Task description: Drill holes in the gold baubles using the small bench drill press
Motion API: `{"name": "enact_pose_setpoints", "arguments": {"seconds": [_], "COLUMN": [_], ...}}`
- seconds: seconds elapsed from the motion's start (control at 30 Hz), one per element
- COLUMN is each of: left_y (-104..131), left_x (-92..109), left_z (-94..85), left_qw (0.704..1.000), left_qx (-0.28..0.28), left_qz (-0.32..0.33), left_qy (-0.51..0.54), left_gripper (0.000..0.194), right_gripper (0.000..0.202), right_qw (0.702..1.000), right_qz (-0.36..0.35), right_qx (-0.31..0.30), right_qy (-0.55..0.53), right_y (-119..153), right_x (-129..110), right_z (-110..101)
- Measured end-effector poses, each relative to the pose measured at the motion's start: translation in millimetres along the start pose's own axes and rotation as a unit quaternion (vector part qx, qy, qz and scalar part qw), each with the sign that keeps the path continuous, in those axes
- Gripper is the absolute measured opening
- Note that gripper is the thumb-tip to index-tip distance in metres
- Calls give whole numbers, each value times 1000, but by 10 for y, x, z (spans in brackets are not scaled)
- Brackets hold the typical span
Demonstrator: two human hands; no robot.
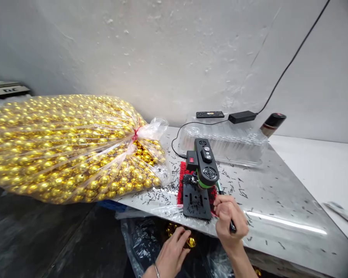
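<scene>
My right hand [232, 220] is wrapped round the black handle of a slim tool [219, 187] with a pale green shaft. Its tip is hidden beside the small black machine [204, 162], so I cannot tell its kind. Below the table's front edge, my left hand [174, 251] has its thumb and fingertips closed at a shiny gold ball [191, 242]. More gold balls [170, 228] lie in the dark plastic-lined space under that hand. The machine stands over a black slotted base plate [196, 202] on a red mat [180, 189].
A big clear bag of gold balls [75, 150], tied with red string, covers the left side. Small black bits litter the metal table [272, 200]. Behind the machine are a clear plastic tray [234, 143], a remote [210, 114], a power adapter [242, 116] and a can [272, 123].
</scene>
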State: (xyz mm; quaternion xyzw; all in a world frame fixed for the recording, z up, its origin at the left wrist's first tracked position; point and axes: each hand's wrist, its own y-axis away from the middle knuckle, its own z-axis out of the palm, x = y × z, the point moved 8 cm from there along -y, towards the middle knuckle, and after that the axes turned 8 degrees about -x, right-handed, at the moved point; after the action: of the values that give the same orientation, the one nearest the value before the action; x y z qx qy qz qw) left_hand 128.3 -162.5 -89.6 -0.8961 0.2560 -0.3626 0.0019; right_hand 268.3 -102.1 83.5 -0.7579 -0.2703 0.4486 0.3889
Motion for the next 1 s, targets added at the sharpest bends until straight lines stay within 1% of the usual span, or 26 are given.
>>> {"name": "enact_pose_setpoints", "arguments": {"seconds": [0.03, 0.07, 0.1, 0.13, 0.17, 0.2, 0.23, 0.27, 0.3, 0.33, 0.37, 0.43, 0.53, 0.63, 0.7, 0.8, 0.9, 0.93, 0.97, 1.0], "left_y": [-49, -125, -222, -337, -463, -597, -734, -878, -1032, -1182, -1323, -1565, -1810, -1913, -1934, -1893, -1711, -1613, -1497, -1369], "left_x": [-12, -20, -36, -72, -136, -235, -371, -521, -678, -842, -986, -1163, -1268, -1332, -1367, -1369, -1293, -1256, -1217, -1175], "left_z": [-72, -183, -334, -521, -746, -984, -1224, -1431, -1587, -1695, -1759, -1810, -1741, -1650, -1626, -1639, -1686, -1704, -1719, -1725], "left_qw": [1000, 1000, 999, 998, 996, 992, 983, 971, 959, 946, 936, 931, 941, 945, 947, 952, 955, 958, 958, 951], "left_qx": [7, 17, 31, 51, 84, 119, 152, 166, 154, 123, 86, 39, 6, -7, -3, 15, 46, 66, 96, 134], "left_qz": [2, 9, 17, 19, 12, -12, -57, -109, -160, -213, -251, -273, -262, -265, -270, -270, -272, -272, -268, -257], "left_qy": [6, 12, 13, 7, -13, -43, -84, -129, -174, -210, -232, -237, -215, -192, -175, -143, -106, -64, 8, 107], "left_gripper": [35, 29, 24, 21, 21, 24, 25, 25, 26, 28, 31, 36, 39, 40, 37, 28, 32, 35, 38, 41], "right_gripper": [28, 28, 28, 28, 28, 28, 28, 28, 27, 27, 27, 27, 27, 27, 27, 27, 26, 26, 26, 26], "right_qw": [1000, 1000, 1000, 1000, 1000, 1000, 1000, 1000, 1000, 1000, 1000, 1000, 1000, 1000, 1000, 1000, 1000, 1000, 1000, 1000], "right_qz": [1, 3, 6, 10, 14, 17, 17, 15, 13, 10, 9, 12, 17, 16, 16, 16, 14, 12, 11, 11], "right_qx": [0, -1, -2, -2, -2, -2, 0, 1, 3, 4, 4, 4, 4, 7, 13, 18, 8, 5, 4, 4], "right_qy": [-3, -6, -9, -12, -14, -14, -12, -10, -7, -4, -2, -2, -7, -13, -15, -15, -13, -13, -13, -13], "right_y": [7, 12, 17, 21, 24, 25, 24, 21, 16, 11, 6, 6, 34, 75, 94, 95, 80, 78, 79, 83], "right_x": [8, 17, 26, 36, 44, 47, 43, 34, 22, 10, 2, 5, 33, 66, 80, 80, 64, 59, 55, 56], "right_z": [0, 1, 0, 1, 2, 3, 4, 4, 4, 5, 6, 8, 15, 25, 26, 23, 29, 32, 33, 34]}}
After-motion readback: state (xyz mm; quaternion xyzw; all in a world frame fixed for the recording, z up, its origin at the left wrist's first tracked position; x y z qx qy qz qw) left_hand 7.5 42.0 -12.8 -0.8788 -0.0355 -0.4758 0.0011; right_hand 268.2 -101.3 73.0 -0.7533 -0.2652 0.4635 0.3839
